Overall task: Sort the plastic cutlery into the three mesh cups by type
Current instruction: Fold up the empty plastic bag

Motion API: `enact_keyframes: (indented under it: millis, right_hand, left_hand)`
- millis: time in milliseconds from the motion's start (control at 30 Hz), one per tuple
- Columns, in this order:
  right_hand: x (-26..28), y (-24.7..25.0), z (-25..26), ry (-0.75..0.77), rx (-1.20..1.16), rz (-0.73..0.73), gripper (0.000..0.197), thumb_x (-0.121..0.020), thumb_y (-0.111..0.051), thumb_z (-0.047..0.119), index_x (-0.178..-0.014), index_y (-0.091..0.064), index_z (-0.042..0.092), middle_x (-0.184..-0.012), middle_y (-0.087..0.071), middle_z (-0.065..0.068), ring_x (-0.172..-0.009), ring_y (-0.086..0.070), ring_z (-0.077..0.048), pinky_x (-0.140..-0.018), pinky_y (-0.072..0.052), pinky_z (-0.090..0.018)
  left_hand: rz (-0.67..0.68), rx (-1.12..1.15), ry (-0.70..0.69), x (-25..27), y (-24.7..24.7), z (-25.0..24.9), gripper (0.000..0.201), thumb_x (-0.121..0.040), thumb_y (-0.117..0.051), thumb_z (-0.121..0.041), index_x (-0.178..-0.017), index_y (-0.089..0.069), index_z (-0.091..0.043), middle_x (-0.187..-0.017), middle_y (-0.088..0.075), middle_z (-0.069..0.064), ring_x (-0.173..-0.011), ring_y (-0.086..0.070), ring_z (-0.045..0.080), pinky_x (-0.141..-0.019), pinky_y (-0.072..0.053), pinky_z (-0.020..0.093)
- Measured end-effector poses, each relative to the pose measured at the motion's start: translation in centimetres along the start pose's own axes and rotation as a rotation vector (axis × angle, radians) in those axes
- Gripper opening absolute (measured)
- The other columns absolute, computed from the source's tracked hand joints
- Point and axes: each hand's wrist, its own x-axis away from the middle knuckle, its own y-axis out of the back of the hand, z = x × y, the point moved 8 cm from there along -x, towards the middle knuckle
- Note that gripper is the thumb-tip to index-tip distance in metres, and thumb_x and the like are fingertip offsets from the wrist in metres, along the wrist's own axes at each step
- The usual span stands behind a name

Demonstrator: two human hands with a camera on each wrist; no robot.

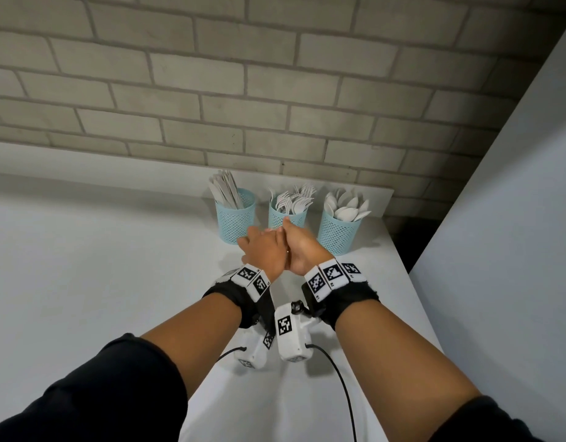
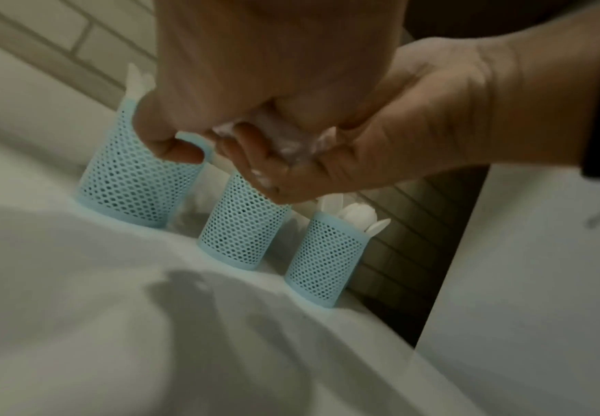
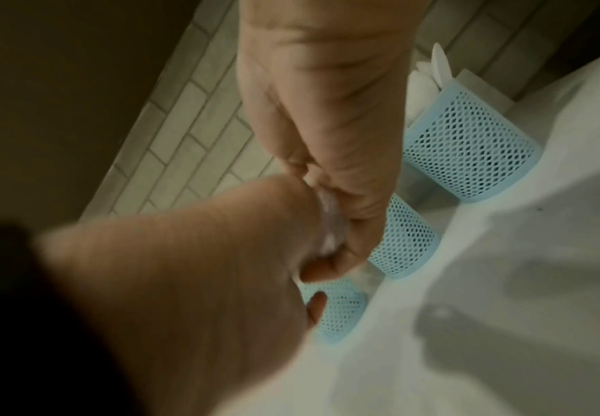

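Observation:
Three light-blue mesh cups stand in a row at the back of the white table (image 1: 115, 282). The left cup (image 1: 235, 218) holds knives (image 1: 225, 189), the middle cup (image 1: 288, 218) forks (image 1: 294, 199), the right cup (image 1: 339, 231) spoons (image 1: 347, 205). My left hand (image 1: 262, 250) and right hand (image 1: 302, 247) meet just in front of the middle cup. Between them is a small crumpled whitish plastic piece (image 2: 284, 140), and fingers of both hands curl round it. What the piece is stays unclear through the blur. It also shows in the right wrist view as a crumpled plastic piece (image 3: 330, 228).
A brick wall (image 1: 275, 90) runs behind the cups. A pale panel (image 1: 514, 218) rises on the right past the table's right edge. Cables hang from the wrist cameras (image 1: 292, 333) below my forearms.

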Motion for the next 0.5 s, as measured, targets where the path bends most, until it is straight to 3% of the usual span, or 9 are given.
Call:
enact_keyframes:
  millis: [133, 167, 233, 300, 367, 500]
  right_hand:
    - [1.0, -0.3, -1.1, 0.001, -0.005, 0.089, 0.052, -0.099, -0.025, 0.050, -0.107, -0.062, 0.015, -0.078, -0.072, -0.002, -0.070, -0.069, -0.013, -0.059, -0.057, -0.026]
    - [1.1, -0.3, -1.2, 0.006, -0.019, 0.101, 0.052, -0.099, -0.024, 0.051, -0.106, -0.062, 0.016, -0.081, -0.073, -0.004, -0.074, -0.070, -0.014, -0.066, -0.058, -0.028]
    - [1.1, -0.3, -0.8, 0.050, -0.038, 0.080, 0.053, -0.098, -0.027, 0.051, -0.115, -0.059, 0.012, -0.109, -0.068, -0.011, -0.103, -0.064, -0.021, -0.097, -0.049, -0.037]
    - [1.0, 0.0, -0.2, 0.109, -0.014, 0.047, 0.053, -0.097, -0.034, 0.049, -0.114, -0.060, 0.006, -0.117, -0.065, -0.015, -0.113, -0.059, -0.024, -0.108, -0.040, -0.040]
    - [0.8, 0.3, -0.2, 0.146, -0.011, 0.013, 0.051, -0.096, -0.038, 0.049, -0.101, -0.064, 0.006, -0.110, -0.068, -0.016, -0.107, -0.063, -0.025, -0.104, -0.044, -0.041]
    - [0.4, 0.8, -0.9, 0.198, 0.016, 0.042, 0.065, -0.087, -0.037, 0.066, -0.094, -0.069, 0.010, -0.108, -0.067, -0.023, -0.110, -0.059, -0.043, -0.101, -0.043, -0.055]
  left_hand:
    - [0.019, 0.187, -0.013, -0.6, -0.1, -0.2, 0.042, -0.101, -0.034, -0.031, -0.119, -0.057, -0.001, -0.129, -0.039, 0.016, -0.119, -0.039, 0.030, -0.098, -0.032, 0.033]
    - [0.035, 0.217, -0.071, -0.4, -0.3, -0.5, 0.040, -0.101, -0.035, -0.027, -0.119, -0.056, 0.002, -0.129, -0.040, 0.018, -0.119, -0.041, 0.031, -0.099, -0.032, 0.032]
    - [0.090, 0.245, -0.157, 0.4, -1.0, -0.9, 0.036, -0.101, -0.033, -0.020, -0.121, -0.051, 0.004, -0.131, -0.040, 0.019, -0.120, -0.042, 0.031, -0.102, -0.034, 0.033]
    - [0.067, 0.158, -0.164, 1.2, -1.2, -0.9, 0.035, -0.101, -0.030, -0.022, -0.123, -0.045, 0.000, -0.132, -0.038, 0.015, -0.122, -0.041, 0.029, -0.105, -0.034, 0.044]
    - [0.015, 0.164, -0.130, 1.3, -0.9, -0.6, 0.031, -0.100, -0.031, -0.027, -0.120, -0.041, -0.004, -0.129, -0.039, 0.013, -0.115, -0.046, 0.028, -0.100, -0.038, 0.049]
    - [0.095, 0.538, -0.059, 0.7, -1.3, 0.1, 0.028, -0.100, -0.029, -0.039, -0.111, -0.031, -0.013, -0.104, -0.061, 0.023, -0.090, -0.063, 0.036, -0.084, -0.052, 0.047]
